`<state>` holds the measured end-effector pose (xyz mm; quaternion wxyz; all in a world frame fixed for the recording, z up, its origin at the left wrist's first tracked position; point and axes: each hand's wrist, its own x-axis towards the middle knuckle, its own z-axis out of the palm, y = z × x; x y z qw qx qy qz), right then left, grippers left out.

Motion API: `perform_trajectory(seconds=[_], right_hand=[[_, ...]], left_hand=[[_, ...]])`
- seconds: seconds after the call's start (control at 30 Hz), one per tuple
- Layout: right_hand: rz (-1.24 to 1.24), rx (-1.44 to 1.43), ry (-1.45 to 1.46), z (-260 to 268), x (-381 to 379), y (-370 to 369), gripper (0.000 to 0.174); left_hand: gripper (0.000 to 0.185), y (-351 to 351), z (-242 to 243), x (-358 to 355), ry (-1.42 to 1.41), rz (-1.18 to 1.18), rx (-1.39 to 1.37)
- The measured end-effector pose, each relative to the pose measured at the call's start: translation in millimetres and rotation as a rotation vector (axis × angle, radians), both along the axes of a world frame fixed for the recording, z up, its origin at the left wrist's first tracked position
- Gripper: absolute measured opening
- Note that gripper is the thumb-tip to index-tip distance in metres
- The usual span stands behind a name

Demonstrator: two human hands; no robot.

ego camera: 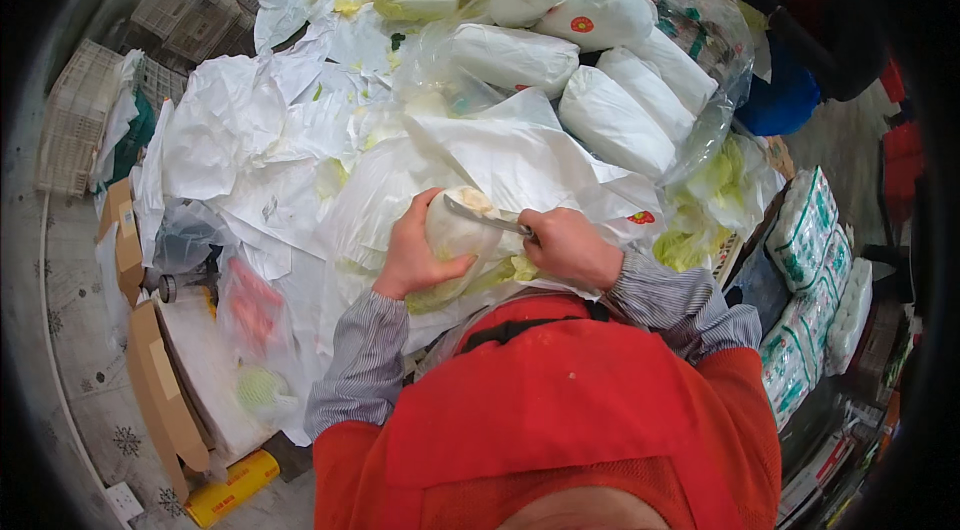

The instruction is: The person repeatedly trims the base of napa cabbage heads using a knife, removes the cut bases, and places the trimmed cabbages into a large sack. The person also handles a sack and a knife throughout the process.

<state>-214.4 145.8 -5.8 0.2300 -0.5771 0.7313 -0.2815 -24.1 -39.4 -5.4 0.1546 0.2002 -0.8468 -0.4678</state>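
A napa cabbage (459,234) stands tilted before me, its pale cut base turned up. My left hand (425,248) grips its left side, fingers behind and thumb across the near leaves. In my right hand (568,243) is a knife (480,215), whose blade lies against the cabbage's base. Loose leaves (517,269) lie beside the cabbage, on white paper and clear plastic. A large sheet of white wrapping paper (510,155) spreads just beyond it.
Paper-wrapped bundles (517,56) are piled beyond at the right. Unwrapped napa cabbages (416,0) lie at the far side. Crumpled paper (225,125) covers the left. Plastic crates (79,117) stand far left, bagged packs (802,230) at right. Part of another person (832,27) shows upper right.
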Motion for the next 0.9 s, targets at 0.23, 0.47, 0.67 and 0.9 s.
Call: perform_trajectory(seconds=[0.23,0.47,0.67,0.9], right_hand=[[0.011,0.040,0.031,4.8,-2.7,2.9,0.014],[-0.007,0.083,0.050,-7.6,-4.9,-6.2,0.013],[-0.094,0.199,0.048,-37.7,-15.1,-35.9,0.018],[-0.161,0.236,-0.040,-74.8,-29.2,-44.4,0.024]], left_hand=[[0.090,-3.0,-0.7,-1.1,-0.004,0.004,0.076],[0.087,-3.6,0.3,-4.7,0.002,-0.001,0.016],[0.085,30.2,3.1,-16.3,0.005,-0.139,-0.265],[0.084,38.7,26.5,8.1,0.154,0.015,-0.322]])
